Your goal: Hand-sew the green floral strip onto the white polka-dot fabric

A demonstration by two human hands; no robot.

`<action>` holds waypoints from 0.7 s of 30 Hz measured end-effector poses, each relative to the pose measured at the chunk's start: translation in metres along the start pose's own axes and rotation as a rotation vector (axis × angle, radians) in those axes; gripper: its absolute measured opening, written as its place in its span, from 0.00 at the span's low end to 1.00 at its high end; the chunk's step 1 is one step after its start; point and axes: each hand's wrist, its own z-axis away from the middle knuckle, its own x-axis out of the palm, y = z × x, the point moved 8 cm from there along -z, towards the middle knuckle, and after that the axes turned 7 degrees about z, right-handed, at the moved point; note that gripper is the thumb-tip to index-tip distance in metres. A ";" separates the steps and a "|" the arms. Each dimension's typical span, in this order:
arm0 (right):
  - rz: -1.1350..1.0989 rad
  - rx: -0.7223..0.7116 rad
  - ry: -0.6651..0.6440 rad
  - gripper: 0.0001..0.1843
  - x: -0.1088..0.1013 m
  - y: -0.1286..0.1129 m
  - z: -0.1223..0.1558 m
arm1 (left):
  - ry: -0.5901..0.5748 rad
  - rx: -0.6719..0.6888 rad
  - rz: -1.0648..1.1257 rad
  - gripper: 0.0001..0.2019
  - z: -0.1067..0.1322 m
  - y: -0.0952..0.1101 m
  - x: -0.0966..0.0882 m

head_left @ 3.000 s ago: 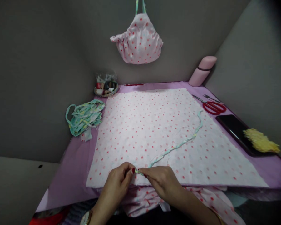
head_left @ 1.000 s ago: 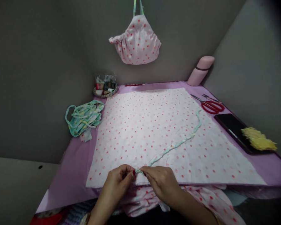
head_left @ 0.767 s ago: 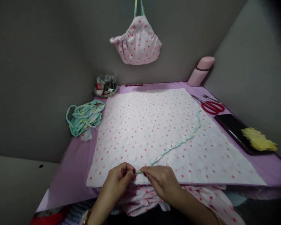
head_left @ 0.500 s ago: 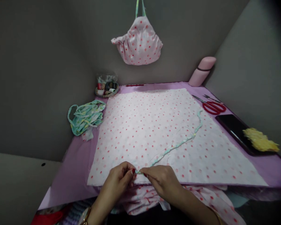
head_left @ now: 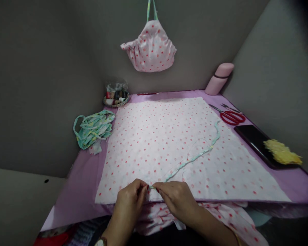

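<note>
So: left hand [head_left: 129, 201] and right hand [head_left: 177, 200] pinch the printed strip [head_left: 192, 160] at the sheet's near edge.
Fingers clenched on its end at 6 o'clock; strip runs toward 2 o'clock across dotted pink fabric [head_left: 143, 143]. Keep the pinch tight. Loose folds [head_left: 159, 218] under the wrists could snag; red scissors [head_left: 232, 118] sit at 2 o'clock.

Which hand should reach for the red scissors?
Probably the right hand: the red scissors lie on its side, past the edge of the dotted cloth. It pinches the thin fabric strip with the left hand, so it must let go first.
</note>
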 end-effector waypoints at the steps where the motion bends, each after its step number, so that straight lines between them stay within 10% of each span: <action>1: 0.004 0.013 0.002 0.16 0.000 0.000 0.000 | 0.020 0.005 -0.006 0.09 0.001 0.001 -0.001; 21: -0.102 0.220 0.085 0.16 -0.001 0.000 -0.009 | 0.143 -0.022 0.424 0.11 -0.001 -0.004 0.015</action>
